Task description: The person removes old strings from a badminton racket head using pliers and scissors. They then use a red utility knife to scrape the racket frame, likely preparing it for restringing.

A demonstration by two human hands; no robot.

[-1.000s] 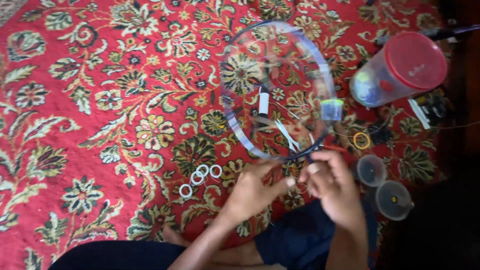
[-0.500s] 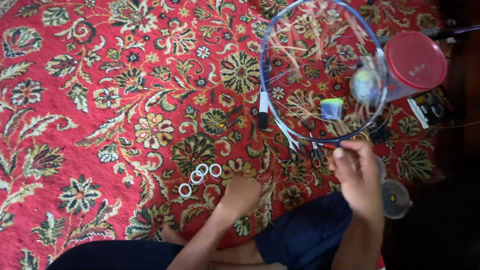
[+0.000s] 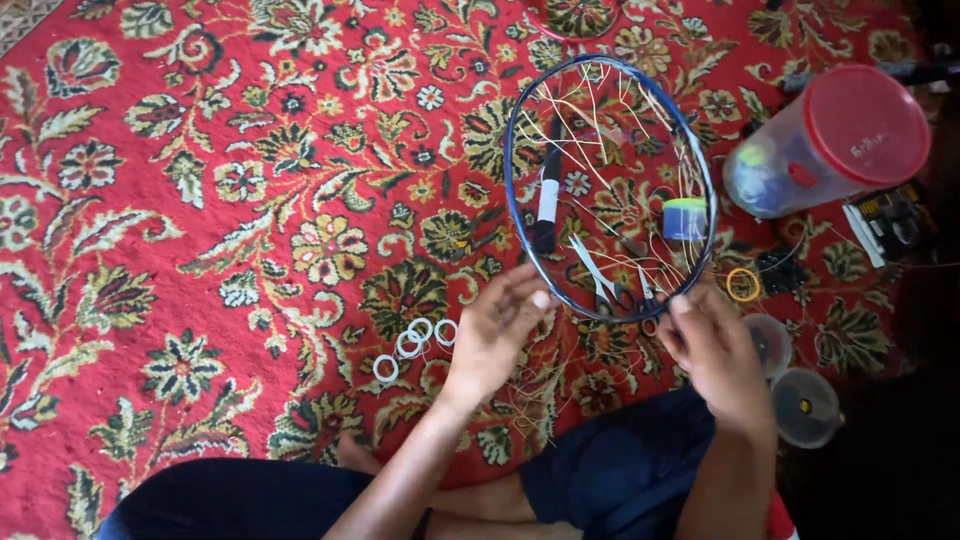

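The right hand [image 3: 715,345] has its grip pinched on the lower rim of a dark blue hoop [image 3: 608,188], which it holds up over the red floral carpet [image 3: 200,200]; thin pale strings cross the hoop above the fingers. The left hand [image 3: 497,330] sits just left of that grip with its fingers loosely curled and released, their tips near the hoop's lower left rim, though whether they touch it cannot be told. Seen through the hoop, above the grip, are a black-and-white marker [image 3: 546,200], a small blue-and-yellow spool [image 3: 685,218] and scissors [image 3: 625,290]. Left of the open hand lie four white rings [image 3: 412,340]. Right of the grip are an orange ring [image 3: 743,285], two small clear cups [image 3: 790,380] and, farther up, a red-lidded plastic jar [image 3: 835,145].
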